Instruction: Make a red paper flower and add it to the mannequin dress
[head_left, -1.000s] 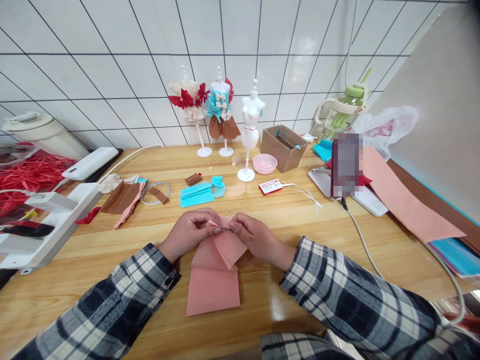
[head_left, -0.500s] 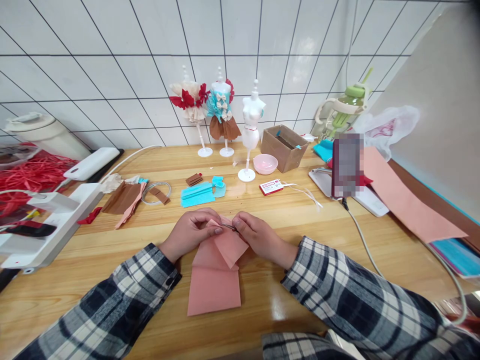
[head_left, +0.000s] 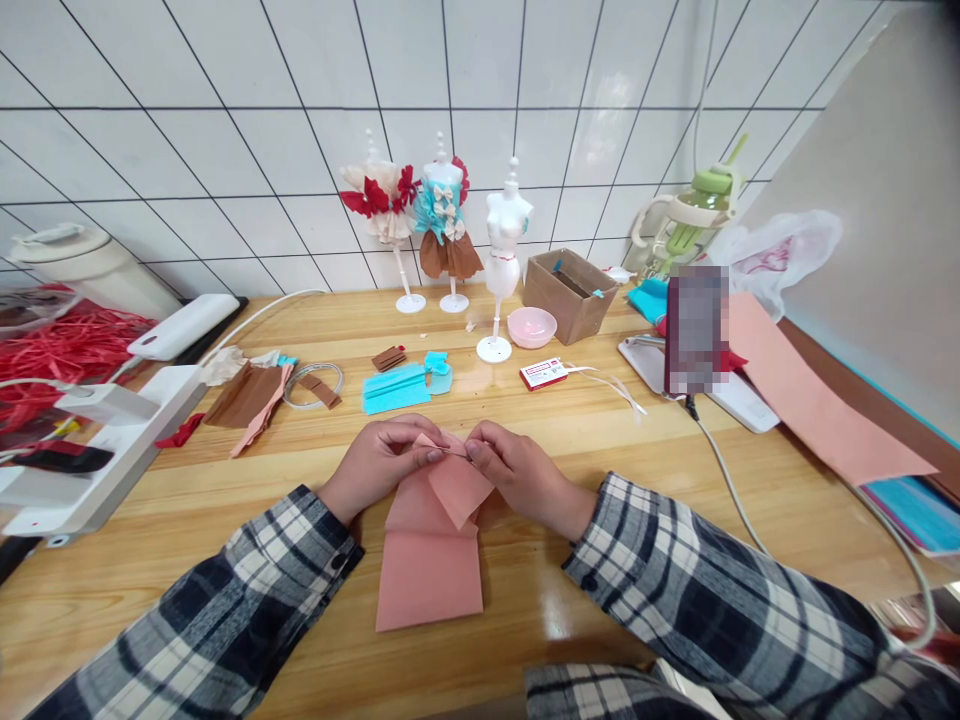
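Between my hands is a folded piece of salmon-pink crepe paper, its lower end lying flat on the table and its upper end raised and creased. My left hand is closed, pinching the paper's top edge between thumb and fingers. Facing it, my right hand is closed at the same edge, around a thin dark metal tool that lies against the paper. Most of that tool is hidden, so its kind cannot be made out. Just beyond my hands lie blue crepe paper strips.
Miniature dress forms stand at the back beside a pink bowl and a brown box. A power strip and paper scraps lie left. Rightward are a phone, its cable and a long pink sheet.
My hands stay in nearly the same place. Less of the thin metal tool shows between them now, and the paper's loose upper flap has shifted slightly.
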